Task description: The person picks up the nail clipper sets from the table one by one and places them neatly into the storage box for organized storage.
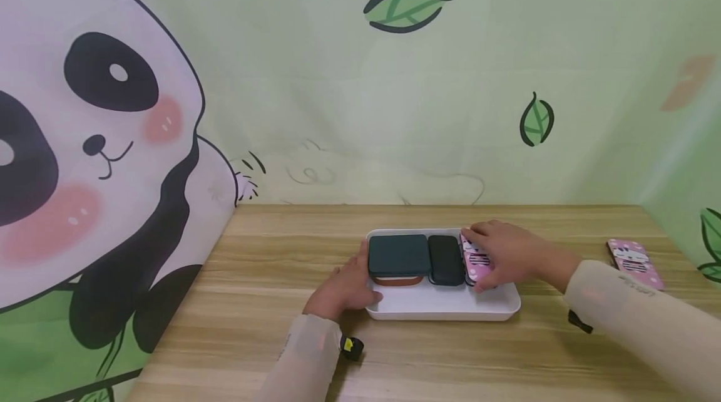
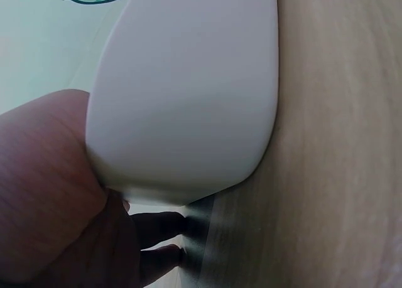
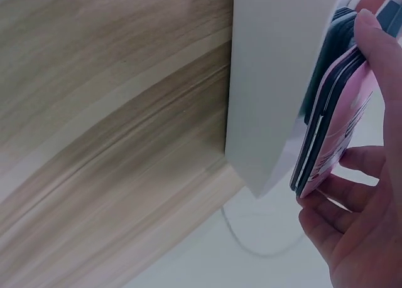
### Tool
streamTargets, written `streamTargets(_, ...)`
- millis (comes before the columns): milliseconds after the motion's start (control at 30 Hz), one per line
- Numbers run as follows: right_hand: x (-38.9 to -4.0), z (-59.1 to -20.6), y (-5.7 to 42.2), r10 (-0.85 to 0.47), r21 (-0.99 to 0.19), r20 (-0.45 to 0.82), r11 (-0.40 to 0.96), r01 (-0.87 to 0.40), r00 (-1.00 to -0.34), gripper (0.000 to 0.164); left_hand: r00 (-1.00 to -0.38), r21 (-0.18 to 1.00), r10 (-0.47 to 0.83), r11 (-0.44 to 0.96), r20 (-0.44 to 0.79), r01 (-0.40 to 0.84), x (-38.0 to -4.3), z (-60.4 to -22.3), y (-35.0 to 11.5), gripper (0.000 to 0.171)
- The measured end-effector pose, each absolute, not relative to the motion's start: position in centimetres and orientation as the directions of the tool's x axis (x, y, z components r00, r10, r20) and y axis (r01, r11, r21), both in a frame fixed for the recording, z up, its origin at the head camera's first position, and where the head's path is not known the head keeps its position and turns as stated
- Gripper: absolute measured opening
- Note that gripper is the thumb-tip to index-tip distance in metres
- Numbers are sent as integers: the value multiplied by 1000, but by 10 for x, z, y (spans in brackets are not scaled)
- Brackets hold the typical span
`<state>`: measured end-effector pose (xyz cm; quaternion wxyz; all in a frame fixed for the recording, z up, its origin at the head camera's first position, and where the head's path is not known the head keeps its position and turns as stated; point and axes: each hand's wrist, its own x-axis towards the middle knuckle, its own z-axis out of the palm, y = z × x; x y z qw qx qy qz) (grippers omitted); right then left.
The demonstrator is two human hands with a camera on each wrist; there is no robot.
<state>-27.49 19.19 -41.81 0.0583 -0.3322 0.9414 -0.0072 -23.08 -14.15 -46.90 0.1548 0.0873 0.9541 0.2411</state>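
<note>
Nearest to me, the left hand (image 1: 345,289) rested against the left front corner of the white tray (image 1: 445,308), its fingers (image 2: 160,228) loosely curled under the rim and touching the worktop (image 1: 225,327); it steadied the tray rather than gripping it. Just beyond, the right hand (image 1: 509,255) reached into the tray's right end and held the pink cat-print phone case (image 1: 475,261) on its edge, thumb along one side and fingers (image 3: 352,175) curled round the other. That case stood touching a dark case (image 1: 446,259) beside it, and left of that lay a larger dark green case (image 1: 398,255) stacked on a brown one (image 1: 397,280). Well apart to the right, a second pink case (image 1: 634,262) lay flat on the worktop. Behind everything hung a green backdrop with a cartoon panda (image 1: 84,139).
</note>
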Motion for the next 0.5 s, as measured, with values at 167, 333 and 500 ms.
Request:
streamTargets(167, -278, -422, 189, -617, -36, -112, 786, -618, -779, 112, -936, 493, 235, 866, -262, 79, -230, -468, -142, 111)
streamTargets(333, -277, -421, 188, -619, -11, -117, 783, -622, -777, 107, -935, 483, 223, 873, -275, 66, -230, -467, -141, 110)
streamTargets(500, -277, -422, 186, -597, 11, -154, 796, -606, -787, 107, -935, 476, 224, 876, -274, 70, -230, -468, -141, 110)
